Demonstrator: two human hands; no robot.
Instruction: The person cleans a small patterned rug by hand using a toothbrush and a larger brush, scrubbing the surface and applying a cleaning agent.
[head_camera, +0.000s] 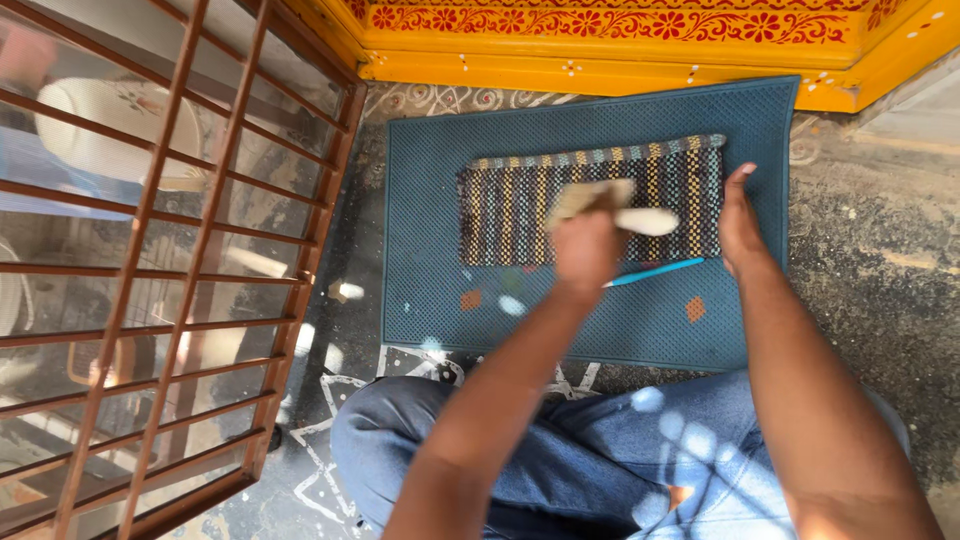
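Note:
My left hand (588, 250) is closed around a pale brush (610, 205) with a whitish handle and holds it over a small striped woven mat (510, 210) of dark, yellow and grey bands. The brush is blurred. My right hand (738, 222) rests flat, fingers together, at the woven mat's right edge. The woven mat lies on a larger blue-green rubber mat (430, 280). A thin blue stick (655, 272) lies on the rubber mat just below the woven one, between my two hands.
A rust-brown metal grille (200, 280) stands at the left. A yellow painted step with red floral border (620, 45) runs along the top. My blue-jeaned knees (600, 450) are at the bottom, on a dark floor with white chalk patterns (330, 400).

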